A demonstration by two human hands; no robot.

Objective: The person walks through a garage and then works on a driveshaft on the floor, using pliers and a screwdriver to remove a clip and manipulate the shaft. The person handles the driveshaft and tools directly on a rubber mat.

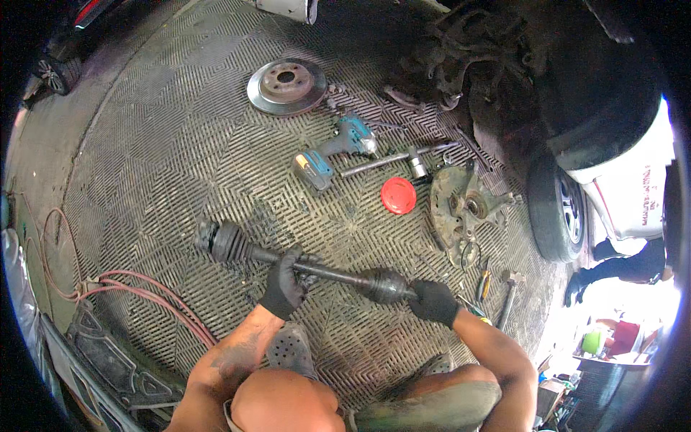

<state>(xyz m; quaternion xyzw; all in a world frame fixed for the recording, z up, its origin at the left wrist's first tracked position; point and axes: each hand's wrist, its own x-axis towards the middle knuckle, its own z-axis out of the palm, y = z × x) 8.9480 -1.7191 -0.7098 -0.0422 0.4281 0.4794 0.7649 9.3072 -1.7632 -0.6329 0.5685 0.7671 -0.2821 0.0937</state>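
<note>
A dark, greasy CV axle shaft (340, 276) lies slantwise in front of me, held in both hands. My left hand (286, 284), in a black glove, is closed round the bar near its middle. At the right end my right hand (435, 302), gloved too, grips the shaft just past the rubber boot (385, 286). A second ribbed boot (232, 242) sits toward the shaft's left end. Whether that left end rests on the floor I cannot tell. The fingertips of my right hand are mostly hidden.
Beyond the shaft lie a teal cordless impact wrench (335, 151), a long-handled ratchet (381, 164), a red round lid (398, 196), a brake disc (287, 86) and a steering knuckle (461, 205). A hammer (510, 297) and screwdriver (486, 282) are at right, a wheel (558, 209) farther. Red hoses (155, 291) run left.
</note>
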